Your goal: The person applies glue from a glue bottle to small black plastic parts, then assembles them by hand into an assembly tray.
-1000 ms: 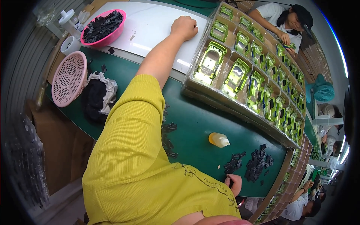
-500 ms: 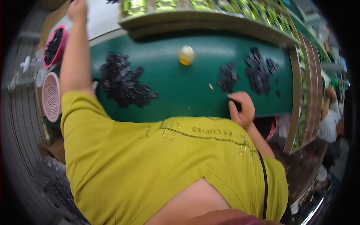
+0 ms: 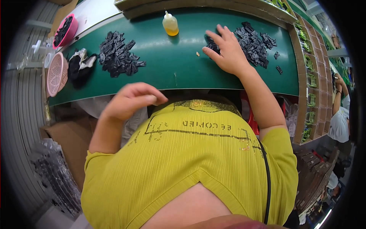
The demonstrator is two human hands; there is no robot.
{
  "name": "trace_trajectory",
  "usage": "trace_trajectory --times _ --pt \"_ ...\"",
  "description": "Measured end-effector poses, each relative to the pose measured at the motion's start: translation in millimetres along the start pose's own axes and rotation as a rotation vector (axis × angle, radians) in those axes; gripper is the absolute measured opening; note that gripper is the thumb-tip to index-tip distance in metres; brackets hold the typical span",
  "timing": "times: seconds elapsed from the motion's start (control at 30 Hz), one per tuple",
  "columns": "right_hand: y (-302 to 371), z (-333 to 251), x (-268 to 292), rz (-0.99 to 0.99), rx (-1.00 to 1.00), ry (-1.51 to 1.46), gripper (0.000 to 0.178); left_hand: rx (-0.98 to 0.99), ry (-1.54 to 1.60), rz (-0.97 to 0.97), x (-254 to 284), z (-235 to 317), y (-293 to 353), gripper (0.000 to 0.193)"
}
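Observation:
My right hand is spread flat over a small pile of black strip-like pieces, its fingers apart; the palm hides most of that pile. Just beyond and to the right lies a larger heap of the same black pieces. My left hand hangs in front of the table's near edge, fingers bent and pressed together, slightly blurred; whether anything is inside cannot be seen. Nearest to it on the table is the left heap of black pieces. A squeeze bottle with yellow liquid stands upright at the back.
A pink bowl of black pieces, a pale pink basket and a black-and-white cloth bundle sit along the left. Cardboard divider trays with green items border the right; another tray wall runs behind. Green tabletop lies between.
My left hand has come back from the far left corner to the table's front edge. My right hand has moved forward from the near edge and spread open over the small pile.

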State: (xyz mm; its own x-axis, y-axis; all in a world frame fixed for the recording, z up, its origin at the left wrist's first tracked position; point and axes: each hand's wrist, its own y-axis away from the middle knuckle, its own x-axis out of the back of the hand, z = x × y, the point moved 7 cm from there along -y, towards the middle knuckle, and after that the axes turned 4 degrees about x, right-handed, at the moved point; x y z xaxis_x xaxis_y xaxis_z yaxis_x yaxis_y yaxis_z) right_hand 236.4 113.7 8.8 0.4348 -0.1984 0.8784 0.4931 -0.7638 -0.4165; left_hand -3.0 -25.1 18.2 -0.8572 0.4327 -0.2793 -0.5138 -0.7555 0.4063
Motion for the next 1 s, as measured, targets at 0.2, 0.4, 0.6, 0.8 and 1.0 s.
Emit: trace_trajectory --times 0.2,0.4,0.6,0.8,1.0 --pt "29.4 -17.7 -0.3 -0.058 0.113 -0.192 0.033 0.282 0.262 0.212 -12.7 -116.5 -57.1 0.027" --pt "58.3 -41.2 8.7 -0.099 0.141 -0.262 0.025 0.228 0.714 -0.087 -54.7 -130.1 -140.0 0.043" --pt "57.2 -13.5 5.0 -0.056 -0.255 -0.948 0.028 0.233 1.008 -0.403 -93.7 -118.3 -152.0 0.056" --pt "65.5 -37.7 -8.7 -0.115 -0.295 -1.141 0.030 0.224 1.148 -0.335 -103.8 -110.0 -145.9 0.058" --pt "70.1 -48.1 -9.2 -0.067 -0.305 -1.249 0.030 0.079 1.124 -0.331 -96.5 -107.7 -150.4 0.056"
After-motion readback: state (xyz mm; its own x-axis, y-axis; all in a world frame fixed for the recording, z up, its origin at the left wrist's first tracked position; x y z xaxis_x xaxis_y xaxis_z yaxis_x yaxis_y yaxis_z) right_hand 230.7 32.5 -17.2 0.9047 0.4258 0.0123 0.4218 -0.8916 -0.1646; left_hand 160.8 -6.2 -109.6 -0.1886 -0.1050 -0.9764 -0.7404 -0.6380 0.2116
